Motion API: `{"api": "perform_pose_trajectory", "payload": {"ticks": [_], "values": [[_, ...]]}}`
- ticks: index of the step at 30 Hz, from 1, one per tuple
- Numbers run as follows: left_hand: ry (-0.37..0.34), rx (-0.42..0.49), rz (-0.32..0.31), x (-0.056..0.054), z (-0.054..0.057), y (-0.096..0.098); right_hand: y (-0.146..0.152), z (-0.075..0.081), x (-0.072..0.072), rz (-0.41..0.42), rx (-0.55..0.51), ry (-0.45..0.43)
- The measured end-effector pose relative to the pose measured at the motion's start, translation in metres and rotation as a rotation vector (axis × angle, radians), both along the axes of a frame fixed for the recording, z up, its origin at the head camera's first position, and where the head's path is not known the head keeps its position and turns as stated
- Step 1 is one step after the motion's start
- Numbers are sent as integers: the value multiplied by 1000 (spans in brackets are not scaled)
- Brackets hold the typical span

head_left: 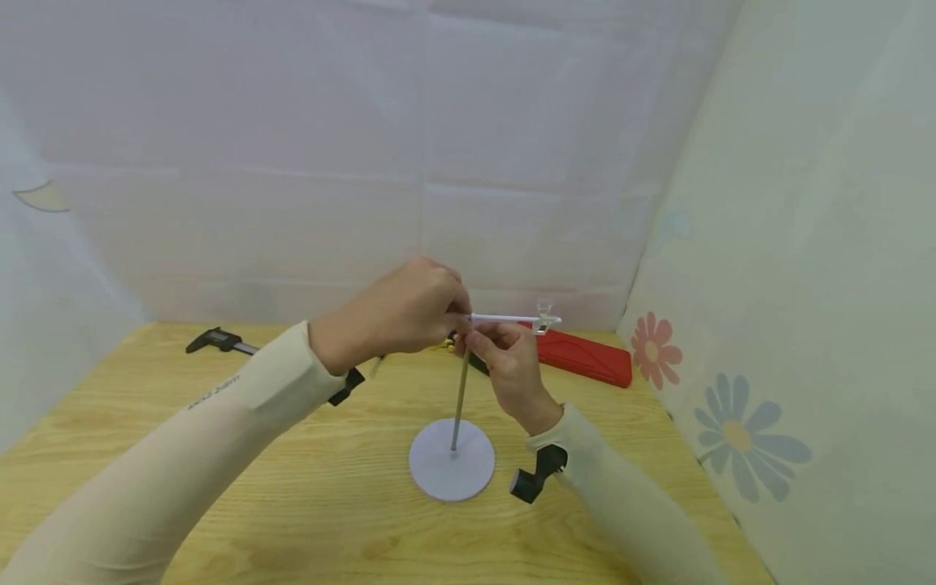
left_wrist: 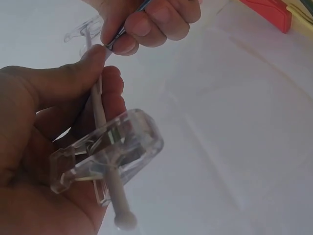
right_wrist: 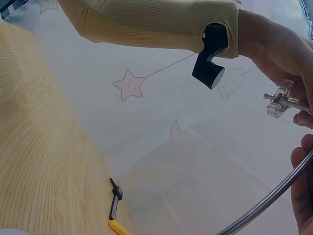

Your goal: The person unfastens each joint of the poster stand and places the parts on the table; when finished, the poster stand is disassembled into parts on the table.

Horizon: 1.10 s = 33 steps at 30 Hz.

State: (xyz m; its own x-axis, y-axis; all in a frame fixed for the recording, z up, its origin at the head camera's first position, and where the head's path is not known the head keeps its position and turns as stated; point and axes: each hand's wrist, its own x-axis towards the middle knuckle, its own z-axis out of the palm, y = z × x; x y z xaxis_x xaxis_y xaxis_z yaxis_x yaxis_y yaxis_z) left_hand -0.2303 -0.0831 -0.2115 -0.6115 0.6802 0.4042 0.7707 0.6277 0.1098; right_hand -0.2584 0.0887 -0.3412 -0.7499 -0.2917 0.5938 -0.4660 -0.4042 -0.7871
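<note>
Eyeballing this stand (head_left: 460,406), I'd guess it's pretty light overall, with most of the weight down in the round white base (head_left: 452,475), which looks to be sitting on the table (head_left: 314,504) in front of the person, roughly in the middle. The rod (head_left: 463,382) is shiny metal, so I'd expect it to be stiff and a bit slippery; pinch it firmly just under the top, which is pretty much what the right hand (head_left: 515,374) is doing, thumb and curled fingers wrapped on it. The left hand (head_left: 402,317) has the white bar (head_left: 504,318) pinched close to where it meets the rod, and that's where I'd hold it too, since it's skinny and probably plastic, so leaning on the far end might bend it. Clear clips sit toward both ends, one by the left palm (left_wrist: 146,132) and one past the right fingers (head_left: 543,319); they look like brittle plastic, so I wouldn't grab by those. As for writing, there's dark lettering (head_left: 214,392) on the left sleeve (head_left: 249,414), but it's upside down and too fuzzy to read. No brand I can make out on the caliper (head_left: 219,339) or the red case (head_left: 585,357) either.
</note>
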Motion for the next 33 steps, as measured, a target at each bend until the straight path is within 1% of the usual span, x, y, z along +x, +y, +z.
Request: {"api": "perform_pose_trajectory", "payload": {"ticks": [3,7,10,14,17,21,24,29,33], "values": [[-13,-12,9,1,2,1,0,-1,0,-12,9,4],[-36,-17,18,2,4,2,-1,0,0,-23,11,33],[-24,-23,8,2,4,2,-1,0,0,-23,7,50],[-1,-38,-6,0,3,2,0,0,0,-25,11,34],[-7,-48,-3,-1,3,2,0,-1,0,-27,11,17],[-24,-65,-1,-1,4,3,1,-2,-1,-25,2,18],[-24,-78,-12,-1,5,4,1,-2,-1,-28,-4,20],[-8,-66,-45,-2,5,2,0,-1,-1,-31,3,28],[-26,-53,-49,-2,4,0,-2,-1,0,-45,22,32]]}}
